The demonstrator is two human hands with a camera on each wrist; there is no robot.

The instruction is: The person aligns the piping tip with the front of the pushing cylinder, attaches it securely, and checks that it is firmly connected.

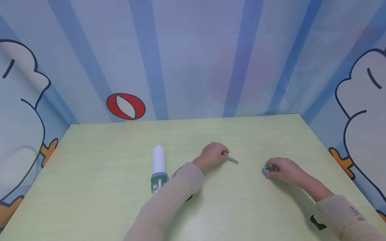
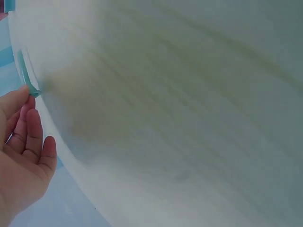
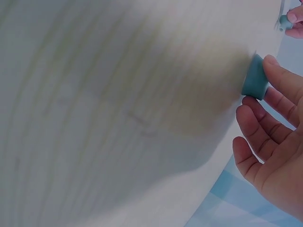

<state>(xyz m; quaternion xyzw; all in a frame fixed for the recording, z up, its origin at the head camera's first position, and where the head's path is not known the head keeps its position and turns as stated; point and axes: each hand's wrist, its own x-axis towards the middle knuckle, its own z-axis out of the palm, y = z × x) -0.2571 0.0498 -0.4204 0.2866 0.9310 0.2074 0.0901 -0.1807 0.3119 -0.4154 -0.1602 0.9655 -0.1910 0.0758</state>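
In the head view my left hand (image 1: pixel 212 154) pinches one end of a slim teal nozzle-like piece (image 1: pixel 233 159), which points right, close over the table. The left wrist view shows thumb and forefinger on this piece (image 2: pixel 33 91), the other fingers loosely bent. Farther right, my right hand (image 1: pixel 284 170) holds a small teal ring (image 1: pixel 266 170) between thumb and fingers at the tabletop. Seen from the right wrist, the ring (image 3: pixel 255 79) has a short tapered side wall. A white tube (image 1: pixel 158 159) with a teal collar (image 1: pixel 159 177) and handle lies left of my left forearm, which partly hides its near end.
The pale yellow-green table (image 1: pixel 105 201) reaches back to a blue striped backdrop (image 1: pixel 190 60) with a printed red and white ball (image 1: pixel 126 106). Printed white cartoon figures cover the side walls. A dark strap (image 1: pixel 317 223) hangs below the right sleeve.
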